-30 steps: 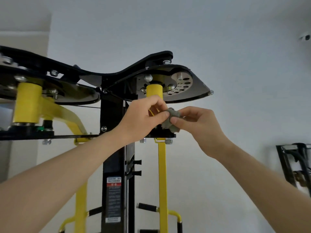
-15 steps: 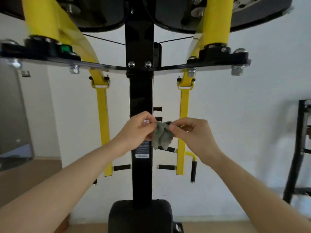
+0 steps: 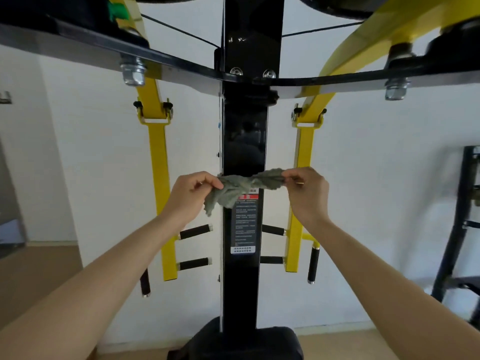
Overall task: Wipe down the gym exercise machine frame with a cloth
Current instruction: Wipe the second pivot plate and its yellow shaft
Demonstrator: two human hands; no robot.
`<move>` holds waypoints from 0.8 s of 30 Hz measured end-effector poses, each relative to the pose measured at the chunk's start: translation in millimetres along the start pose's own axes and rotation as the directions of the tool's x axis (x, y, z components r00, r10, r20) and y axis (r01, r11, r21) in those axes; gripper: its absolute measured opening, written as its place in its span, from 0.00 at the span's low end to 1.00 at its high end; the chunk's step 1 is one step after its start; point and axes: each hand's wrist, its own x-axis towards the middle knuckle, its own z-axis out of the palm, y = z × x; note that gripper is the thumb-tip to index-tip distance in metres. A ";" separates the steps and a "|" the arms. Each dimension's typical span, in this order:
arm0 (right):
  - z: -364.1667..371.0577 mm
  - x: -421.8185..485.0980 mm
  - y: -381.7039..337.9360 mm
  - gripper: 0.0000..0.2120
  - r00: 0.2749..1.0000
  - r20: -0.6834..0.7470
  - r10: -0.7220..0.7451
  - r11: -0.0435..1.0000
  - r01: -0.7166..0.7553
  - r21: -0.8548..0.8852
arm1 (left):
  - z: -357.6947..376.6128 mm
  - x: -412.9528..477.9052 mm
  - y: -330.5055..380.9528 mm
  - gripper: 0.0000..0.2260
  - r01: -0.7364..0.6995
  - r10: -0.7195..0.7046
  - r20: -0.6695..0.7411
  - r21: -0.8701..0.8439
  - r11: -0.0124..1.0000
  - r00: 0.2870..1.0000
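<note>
Two hands hold a gray-green cloth (image 3: 239,187) stretched across the front of the tall black post (image 3: 245,141) of the gym machine. The left hand (image 3: 193,194) pinches one end with bent fingers. The right hand (image 3: 305,192) pinches the other end the same way. The cloth sits just above a sticker (image 3: 244,227) with small words. The post is shiny. A yellow bar (image 3: 157,178) hangs on each side. Behind is a white wall (image 3: 376,178). The floor (image 3: 33,276) is light brown. A dark rack (image 3: 457,229) stands at the right.

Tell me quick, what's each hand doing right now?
Left hand: pinching one end of the crumpled grey-green cloth.
Right hand: pinching the cloth's other end.
</note>
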 end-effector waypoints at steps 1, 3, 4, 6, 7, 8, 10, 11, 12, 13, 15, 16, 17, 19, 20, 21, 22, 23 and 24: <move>6.6 7.0 -0.7 0.11 0.999 -0.021 -0.049 0.999 0.048 -0.024 | -0.5 8.8 0.4 0.16 -0.030 0.031 -0.041 0.021 0.999 0.999; 17.5 22.3 -5.4 0.13 0.990 -0.064 -0.125 0.992 0.123 -0.028 | 3.3 25.9 2.6 0.14 -0.103 0.110 -0.135 0.053 0.993 0.985; 21.8 29.5 -9.6 0.14 0.986 -0.079 -0.144 0.990 0.143 -0.010 | 7.6 35.1 3.4 0.12 -0.140 0.153 -0.182 0.082 0.987 0.971; 30.9 44.6 -17.0 0.18 0.980 -0.097 -0.173 0.984 0.177 0.031 | 18.9 53.5 4.3 0.12 -0.179 0.226 -0.259 0.194 0.965 0.939; 36.0 52.3 -20.6 0.21 0.977 -0.106 -0.186 0.980 0.192 0.047 | 24.6 62.0 5.4 0.15 -0.185 0.259 -0.291 0.259 0.948 0.921; 41.0 60.1 -24.8 0.23 0.974 -0.117 -0.195 0.977 0.203 0.061 | 28.7 70.5 6.8 0.18 -0.185 0.291 -0.322 0.323 0.928 0.901; 51.6 73.8 -30.9 0.26 0.974 -0.124 -0.188 0.973 0.202 0.112 | 33.3 85.5 11.1 0.21 -0.177 0.349 -0.385 0.415 0.892 0.855; 56.4 78.5 -33.3 0.27 0.977 -0.113 -0.181 0.968 0.197 0.154 | 34.9 91.6 13.6 0.20 -0.180 0.357 -0.408 0.411 0.894 0.840; 61.2 82.8 -33.9 0.27 0.980 -0.093 -0.177 0.960 0.193 0.202 | 37.3 95.7 17.0 0.19 -0.193 0.349 -0.424 0.368 0.910 0.836; 65.0 85.4 -33.7 0.26 0.980 -0.075 -0.182 0.950 0.195 0.245 | 40.9 98.3 20.0 0.18 -0.209 0.329 -0.430 0.302 0.930 0.841; 69.5 88.3 -27.9 0.25 0.978 -0.068 -0.198 0.944 0.209 0.254 | 49.1 99.0 23.5 0.16 -0.220 0.296 -0.428 0.217 0.951 0.854; 69.5 88.5 -24.0 0.24 0.976 -0.066 -0.206 0.949 0.216 0.228 | 52.2 98.4 21.5 0.16 -0.221 0.292 -0.430 0.209 0.953 0.854; 67.9 88.1 -19.9 0.22 0.977 -0.054 -0.208 0.955 0.215 0.202 | 53.6 96.7 18.6 0.16 -0.223 0.291 -0.434 0.201 0.954 0.853; 63.5 84.9 -10.6 0.18 0.979 -0.013 -0.205 0.962 0.204 0.182 | 53.5 91.0 9.7 0.17 -0.220 0.273 -0.429 0.168 0.961 0.861; 61.9 80.8 -4.7 0.17 0.979 0.012 -0.203 0.963 0.197 0.185 | 53.2 86.0 4.1 0.17 -0.213 0.259 -0.416 0.154 0.965 0.872; 60.7 74.3 0.5 0.16 0.979 0.039 -0.202 0.963 0.191 0.189 | 53.3 79.4 -1.6 0.17 -0.203 0.247 -0.400 0.150 0.968 0.882; 60.6 66.4 6.7 0.16 0.977 0.061 -0.205 0.964 0.190 0.187 | 54.2 71.1 -6.7 0.16 -0.188 0.235 -0.381 0.156 0.970 0.894; 61.3 57.4 14.0 0.16 0.976 0.077 -0.206 0.965 0.190 0.180 | 55.9 62.2 -12.8 0.16 -0.171 0.219 -0.359 0.160 0.972 0.907; 62.6 47.7 21.4 0.16 0.975 0.092 -0.202 0.968 0.185 0.170 | 57.9 52.7 -19.9 0.16 -0.151 0.197 -0.333 0.159 0.976 0.922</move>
